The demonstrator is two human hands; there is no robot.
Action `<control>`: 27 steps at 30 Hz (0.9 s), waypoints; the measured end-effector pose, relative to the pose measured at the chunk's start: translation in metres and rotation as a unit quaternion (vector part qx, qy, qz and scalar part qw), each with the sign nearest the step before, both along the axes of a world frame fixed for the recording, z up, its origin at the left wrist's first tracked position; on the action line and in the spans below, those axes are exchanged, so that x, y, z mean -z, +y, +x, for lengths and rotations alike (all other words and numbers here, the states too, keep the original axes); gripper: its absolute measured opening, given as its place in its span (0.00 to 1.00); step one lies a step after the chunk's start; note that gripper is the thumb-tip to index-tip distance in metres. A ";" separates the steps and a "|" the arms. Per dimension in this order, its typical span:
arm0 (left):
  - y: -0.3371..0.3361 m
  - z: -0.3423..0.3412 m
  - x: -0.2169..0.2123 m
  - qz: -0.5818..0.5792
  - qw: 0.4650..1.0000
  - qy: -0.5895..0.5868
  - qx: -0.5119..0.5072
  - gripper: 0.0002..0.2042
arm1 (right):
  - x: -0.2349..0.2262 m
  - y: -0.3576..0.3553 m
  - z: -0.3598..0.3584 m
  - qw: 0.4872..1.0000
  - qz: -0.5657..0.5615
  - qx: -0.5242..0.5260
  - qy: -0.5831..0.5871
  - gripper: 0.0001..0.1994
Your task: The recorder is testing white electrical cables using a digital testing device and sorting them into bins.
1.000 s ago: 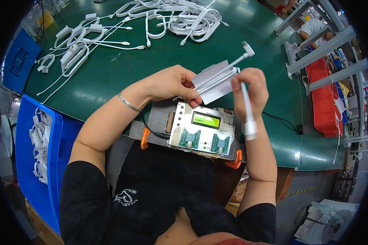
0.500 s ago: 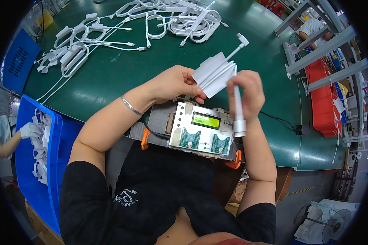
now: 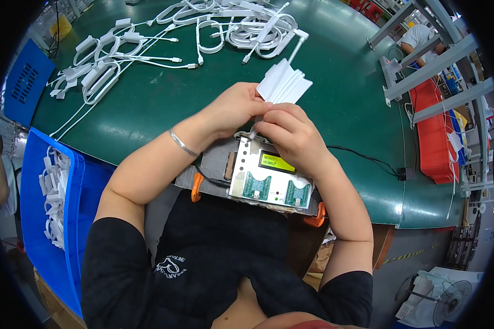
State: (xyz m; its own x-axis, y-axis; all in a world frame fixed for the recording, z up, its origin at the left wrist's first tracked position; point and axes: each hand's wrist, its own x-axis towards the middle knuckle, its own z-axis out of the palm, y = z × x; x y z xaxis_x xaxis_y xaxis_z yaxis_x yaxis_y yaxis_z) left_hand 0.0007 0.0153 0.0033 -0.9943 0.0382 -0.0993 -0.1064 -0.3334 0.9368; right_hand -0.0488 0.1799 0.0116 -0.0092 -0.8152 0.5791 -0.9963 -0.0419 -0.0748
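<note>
Above the tester, my left hand (image 3: 240,108) pinches the lower edge of a white cable (image 3: 291,85) wound in flat folds on a white card (image 3: 273,78). One angled plug (image 3: 301,34) sticks out past the far side of the bundle. My right hand (image 3: 292,133) is closed beside the left, its fingers against the lower part of the same cable. A white end pokes out below the hands, near the top left of the tester; the fingers partly hide it. The tester box (image 3: 239,183) is white, with a lit green display (image 3: 276,162) and two small green circuit boards.
Loose white cables (image 3: 260,33) lie in coils across the far side of the green table (image 3: 175,90), with more bundles (image 3: 99,77) at far left. A blue bin (image 3: 74,192) of white pieces stands left. Orange clamps (image 3: 196,186) grip the tester's base. A red bin (image 3: 431,131) is at right.
My right hand has moved left to meet my left hand, and the thick white cable end it held upright has swung down left. The card has tilted away. The display's lines have changed.
</note>
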 end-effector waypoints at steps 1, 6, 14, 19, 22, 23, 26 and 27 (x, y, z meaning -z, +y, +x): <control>-0.014 -0.006 0.006 -0.036 0.998 0.006 0.058 0.08 | -0.003 -0.001 0.001 0.999 -0.035 0.001 -0.032 0.15; -0.046 -0.005 -0.005 -0.106 0.966 -0.064 0.227 0.07 | -0.004 0.011 -0.016 0.994 -0.020 0.107 0.021 0.15; -0.051 -0.011 0.000 -0.115 0.959 -0.059 0.251 0.07 | 0.007 0.009 -0.032 0.995 -0.041 0.068 -0.063 0.11; -0.048 -0.003 -0.005 -0.143 0.958 -0.023 0.249 0.08 | 0.008 0.010 -0.029 0.985 0.017 0.097 -0.144 0.13; -0.047 0.000 -0.010 -0.129 0.964 -0.040 0.227 0.09 | 0.004 0.010 -0.031 0.993 0.012 0.070 -0.098 0.17; -0.045 0.000 -0.012 -0.131 0.964 -0.040 0.226 0.09 | 0.001 0.010 -0.031 0.995 0.007 0.084 -0.046 0.19; -0.040 -0.003 -0.013 -0.160 0.966 -0.103 0.173 0.09 | 0.009 0.009 -0.030 0.986 -0.014 0.086 -0.145 0.18; -0.041 -0.004 -0.012 -0.171 0.966 -0.098 0.166 0.09 | 0.012 0.008 -0.030 0.953 -0.029 0.068 -0.294 0.15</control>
